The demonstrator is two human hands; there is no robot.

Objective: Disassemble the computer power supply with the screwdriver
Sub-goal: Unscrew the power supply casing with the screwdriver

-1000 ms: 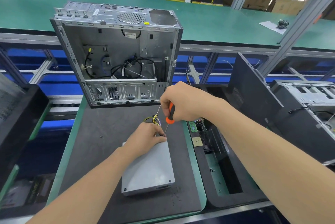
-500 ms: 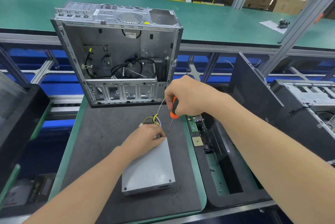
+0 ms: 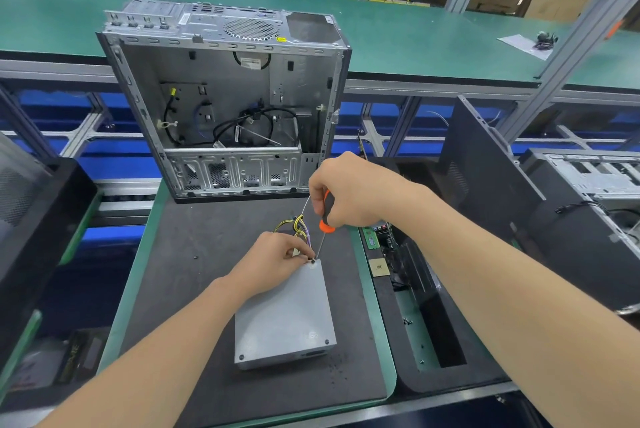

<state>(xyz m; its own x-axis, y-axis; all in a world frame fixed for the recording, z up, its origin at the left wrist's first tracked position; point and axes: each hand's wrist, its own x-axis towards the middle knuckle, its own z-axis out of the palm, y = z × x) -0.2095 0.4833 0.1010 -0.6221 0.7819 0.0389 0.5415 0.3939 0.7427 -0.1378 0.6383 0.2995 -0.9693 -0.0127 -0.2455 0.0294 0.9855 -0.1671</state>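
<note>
A grey metal power supply [image 3: 287, 317] lies flat on the dark mat [image 3: 194, 254], its yellow and purple wires [image 3: 298, 227] bunched at the far end. My right hand [image 3: 353, 192] grips an orange and black screwdriver [image 3: 326, 220]. The thin shaft slants down to a screw at the box's far right corner [image 3: 312, 260]. My left hand [image 3: 273, 261] rests on the box's far end, its fingertips pinching at that same screw beside the tip. Two more screws show at the near corners.
An open, gutted computer case [image 3: 225, 98] stands upright at the back of the mat. A black tray [image 3: 426, 323] with circuit boards and loose screws lies to the right, more dark cases [image 3: 571, 213] beyond it. A black case [image 3: 31, 220] sits at the left.
The screwdriver rose away from the box, then its tip came back down onto the far right corner screw. My left hand stayed on the far end of the box.
</note>
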